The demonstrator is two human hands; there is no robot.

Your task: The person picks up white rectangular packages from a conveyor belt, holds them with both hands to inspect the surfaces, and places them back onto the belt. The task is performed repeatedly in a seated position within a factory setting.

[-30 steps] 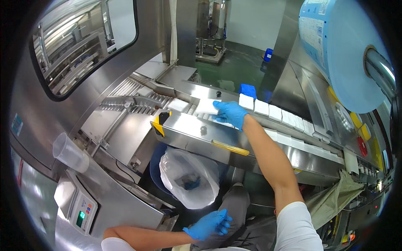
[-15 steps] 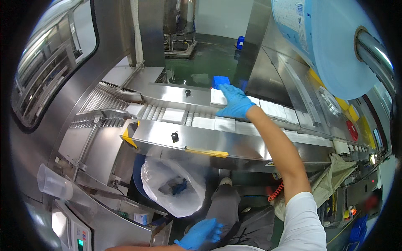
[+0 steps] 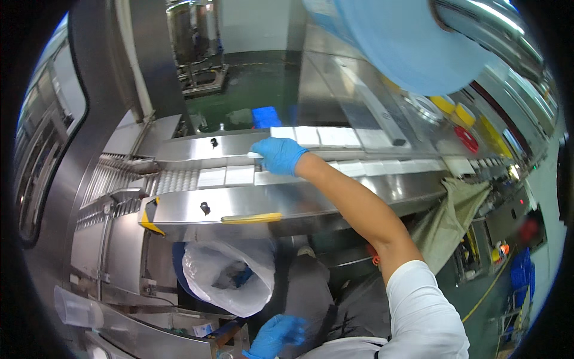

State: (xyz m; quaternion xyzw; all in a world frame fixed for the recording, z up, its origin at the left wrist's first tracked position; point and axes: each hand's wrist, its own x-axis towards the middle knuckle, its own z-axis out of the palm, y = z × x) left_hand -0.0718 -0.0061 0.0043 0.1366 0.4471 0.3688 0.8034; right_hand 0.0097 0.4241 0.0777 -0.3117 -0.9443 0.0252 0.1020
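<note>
My right hand (image 3: 280, 155), in a blue glove, reaches over the steel conveyor (image 3: 323, 195). Its fingers are closed on a flat white packet (image 3: 255, 155), of which only an edge shows. Just below on the conveyor's rollers lie other white packets (image 3: 240, 175), side by side. Behind the hand, a row of white packets (image 3: 339, 137) stands along the far ledge. My left hand (image 3: 278, 336), also blue-gloved, is low near my lap, holding nothing, with its fingers loosely apart.
A bin with a white liner (image 3: 230, 269) sits below the conveyor. A large light-blue film roll (image 3: 406, 48) hangs at upper right. A clear plastic jug (image 3: 78, 306) is at lower left. Beyond the conveyor is a blue object (image 3: 265, 117); a tan cloth (image 3: 449, 221) drapes at right.
The head view has shifted to the right. My right hand has come off the far ledge row toward the roller track, a white packet in its fingers. The left hand stays low.
</note>
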